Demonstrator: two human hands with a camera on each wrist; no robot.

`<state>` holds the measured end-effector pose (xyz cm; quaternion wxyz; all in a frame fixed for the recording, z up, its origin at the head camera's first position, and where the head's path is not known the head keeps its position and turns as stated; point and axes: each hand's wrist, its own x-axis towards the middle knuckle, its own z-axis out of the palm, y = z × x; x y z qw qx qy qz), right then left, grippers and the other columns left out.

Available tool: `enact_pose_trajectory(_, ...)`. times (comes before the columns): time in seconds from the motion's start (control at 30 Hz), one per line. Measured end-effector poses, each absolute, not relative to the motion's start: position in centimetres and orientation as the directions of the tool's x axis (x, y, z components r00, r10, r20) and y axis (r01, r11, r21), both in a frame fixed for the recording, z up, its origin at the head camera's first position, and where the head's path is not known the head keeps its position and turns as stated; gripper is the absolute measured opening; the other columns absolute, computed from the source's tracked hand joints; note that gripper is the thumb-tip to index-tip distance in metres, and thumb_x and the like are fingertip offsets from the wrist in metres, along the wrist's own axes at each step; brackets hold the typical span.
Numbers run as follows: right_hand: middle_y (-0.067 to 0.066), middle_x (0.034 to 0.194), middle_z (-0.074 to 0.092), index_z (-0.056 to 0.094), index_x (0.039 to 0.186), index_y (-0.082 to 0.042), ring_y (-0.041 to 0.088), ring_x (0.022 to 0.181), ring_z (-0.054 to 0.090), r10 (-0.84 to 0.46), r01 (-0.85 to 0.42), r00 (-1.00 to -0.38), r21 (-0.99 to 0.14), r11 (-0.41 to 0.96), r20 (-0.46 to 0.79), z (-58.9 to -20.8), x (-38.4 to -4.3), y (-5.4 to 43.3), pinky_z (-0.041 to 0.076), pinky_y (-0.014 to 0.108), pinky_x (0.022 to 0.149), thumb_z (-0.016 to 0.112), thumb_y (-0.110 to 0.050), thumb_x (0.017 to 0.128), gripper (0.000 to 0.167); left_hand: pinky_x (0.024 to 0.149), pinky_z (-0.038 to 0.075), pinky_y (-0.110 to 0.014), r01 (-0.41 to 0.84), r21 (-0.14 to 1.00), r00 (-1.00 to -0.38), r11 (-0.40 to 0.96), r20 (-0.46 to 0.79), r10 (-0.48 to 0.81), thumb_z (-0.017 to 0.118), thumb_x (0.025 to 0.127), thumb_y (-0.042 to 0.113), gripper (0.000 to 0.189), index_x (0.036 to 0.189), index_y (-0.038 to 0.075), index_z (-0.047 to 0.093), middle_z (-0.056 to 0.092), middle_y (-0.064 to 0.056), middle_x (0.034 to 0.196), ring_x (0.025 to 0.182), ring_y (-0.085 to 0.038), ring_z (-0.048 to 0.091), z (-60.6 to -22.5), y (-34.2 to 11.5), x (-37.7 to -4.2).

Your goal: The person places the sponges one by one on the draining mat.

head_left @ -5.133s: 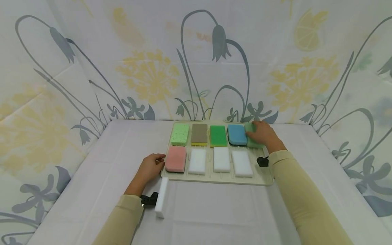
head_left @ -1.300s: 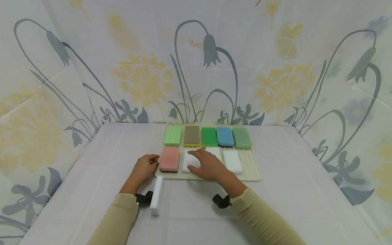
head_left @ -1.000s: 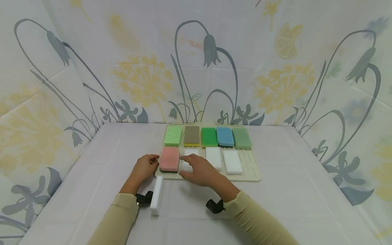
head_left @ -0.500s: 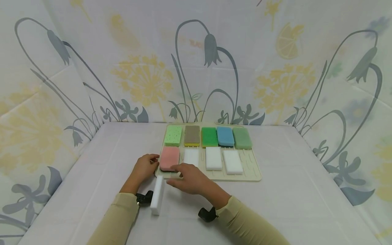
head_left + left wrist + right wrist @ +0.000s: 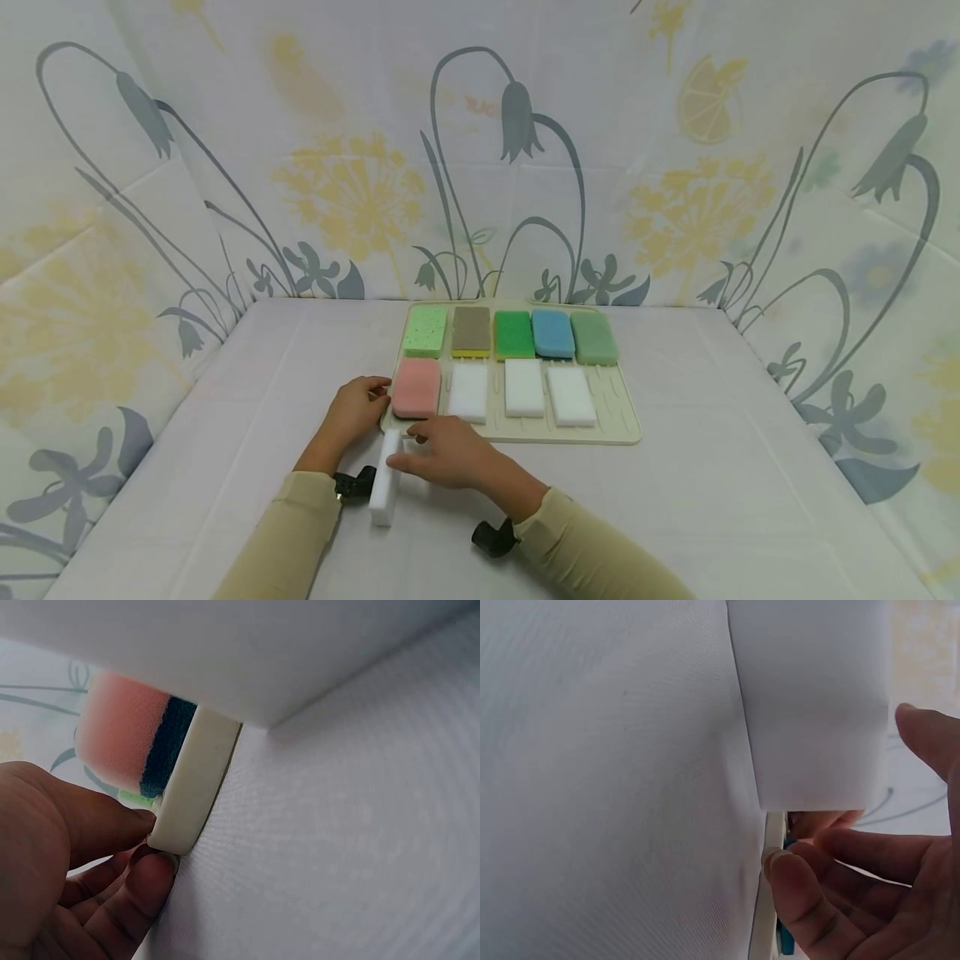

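My left hand [image 5: 356, 410] pinches the left edge of the cream ridged tray [image 5: 617, 402]; the left wrist view shows the thumb on top of the tray's corner and fingertips under it. A pink sponge [image 5: 417, 387] with a dark blue scouring side [image 5: 166, 746] lies just inside that edge. In front of the tray, a white sponge block [image 5: 383, 492] stands on its long narrow side on the cloth. My right hand [image 5: 453, 452] hovers just right of this block, thumb and fingers spread apart, holding nothing. In the right wrist view the block [image 5: 817, 705] shows a gap to the thumb.
Three white blocks [image 5: 523, 388] lie in the tray's front row, right of the pink sponge. The back row holds speckled green [image 5: 425, 332], brown [image 5: 471, 330], bright green [image 5: 513, 334], blue [image 5: 553, 333] and pale green [image 5: 595, 337] sponges. A patterned cloth [image 5: 337, 100] hangs behind.
My right hand has left the pale green sponge at the back right, crossed over the front-row white blocks, and come left and nearer to the standing block. The left hand stays at the tray edge.
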<state>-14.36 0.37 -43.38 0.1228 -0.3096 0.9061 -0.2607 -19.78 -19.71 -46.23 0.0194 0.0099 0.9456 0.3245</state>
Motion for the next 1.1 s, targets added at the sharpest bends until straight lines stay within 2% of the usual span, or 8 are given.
enact_pose_trajectory(0.27, 0.002, 0.125, 0.066, 0.062, 0.129, -0.013, 0.014, 0.114, 0.061, -0.659, -0.535, -0.749, -0.529, 0.659, -0.063, -43.5, -14.2, -0.1, 0.05, 0.028, 0.091, 0.053, -0.057, 0.092, 0.058, 0.085, 0.052, -0.045, 0.007, 0.617, -0.999, 0.787, -0.028, 0.03, 0.058, 0.093, 0.015, 0.038, 0.127, 0.001, 0.061, 0.067, -0.016, 0.109, 0.102, -0.03, 0.064, -46.5, -19.7, -19.9)
enact_pose_trajectory(0.37, 0.001, 0.125, 0.065, 0.06, 0.131, -0.015, 0.011, 0.105, 0.063, -0.666, -0.518, -0.744, -0.58, 0.629, -0.058, -43.6, -14.1, -0.1, 0.051, 0.025, 0.084, 0.055, -0.056, 0.091, 0.057, 0.084, 0.052, -0.044, 0.002, 0.617, -0.999, 0.787, -0.031, 0.027, 0.058, 0.093, 0.015, 0.038, 0.128, 0.001, 0.061, 0.066, -0.016, 0.11, 0.102, -0.03, 0.064, -46.5, -19.8, -19.9)
enact_pose_trajectory(0.5, 0.0, 0.126, 0.064, 0.057, 0.129, -0.021, 0.008, 0.099, 0.064, -0.65, -0.425, -0.754, -0.688, 0.588, -0.089, -43.9, -14.0, -0.2, 0.051, 0.023, 0.078, 0.062, -0.054, 0.087, 0.053, 0.083, 0.052, -0.044, -0.007, 0.619, -0.999, 0.786, -0.04, 0.023, 0.058, 0.093, 0.015, 0.038, 0.128, 0.001, 0.061, 0.066, -0.016, 0.111, 0.103, -0.03, 0.064, -46.5, -19.8, -19.9)
enact_pose_trajectory(0.63, 0.001, 0.126, 0.064, 0.05, 0.125, -0.026, 0.009, 0.107, 0.064, -0.646, -0.321, -0.752, -0.785, 0.53, -0.129, -44.0, -13.7, -0.4, 0.052, 0.026, 0.083, 0.067, -0.05, 0.086, 0.049, 0.083, 0.052, -0.044, -0.009, 0.614, -0.999, 0.789, -0.042, 0.022, 0.058, 0.093, 0.015, 0.038, 0.128, 0.001, 0.061, 0.066, -0.016, 0.111, 0.104, -0.03, 0.064, -46.5, -19.8, -20.0)
enact_pose_trajectory(0.77, 0.0, 0.12, 0.065, 0.048, 0.125, -0.027, 0.009, 0.107, 0.064, -0.665, -0.234, -0.734, -0.868, 0.438, -0.137, -44.0, -13.4, -0.5, 0.052, 0.024, 0.086, 0.071, -0.041, 0.085, 0.048, 0.083, 0.052, -0.044, -0.001, 0.61, -0.999, 0.792, -0.036, 0.027, 0.057, 0.093, 0.015, 0.038, 0.128, 0.001, 0.061, 0.066, -0.016, 0.111, 0.103, -0.03, 0.064, -46.5, -19.8, -19.9)
enact_pose_trajectory(0.93, -0.001, 0.119, 0.061, 0.048, 0.124, -0.028, 0.007, 0.103, 0.063, -0.685, -0.162, -0.714, -0.919, 0.36, -0.142, -44.0, -13.3, -0.5, 0.052, 0.023, 0.086, 0.072, -0.035, 0.085, 0.046, 0.083, 0.052, -0.044, 0.007, 0.615, -0.999, 0.789, -0.029, 0.031, 0.056, 0.094, 0.016, 0.038, 0.128, 0.001, 0.061, 0.067, -0.016, 0.112, 0.103, -0.03, 0.064, -46.5, -19.9, -19.9)
enact_pose_trajectory(1.1, -0.001, 0.122, 0.059, 0.049, 0.124, -0.032, 0.006, 0.097, 0.064, -0.685, -0.162, -0.714, -0.918, 0.363, -0.145, -43.7, -13.5, -0.2, 0.053, 0.024, 0.078, 0.073, -0.035, 0.085, 0.046, 0.083, 0.053, -0.044, 0.006, 0.614, -0.999, 0.789, -0.033, 0.033, 0.056, 0.094, 0.016, 0.038, 0.128, 0.001, 0.061, 0.067, -0.016, 0.112, 0.103, -0.031, 0.064, -46.5, -19.9, -19.9)
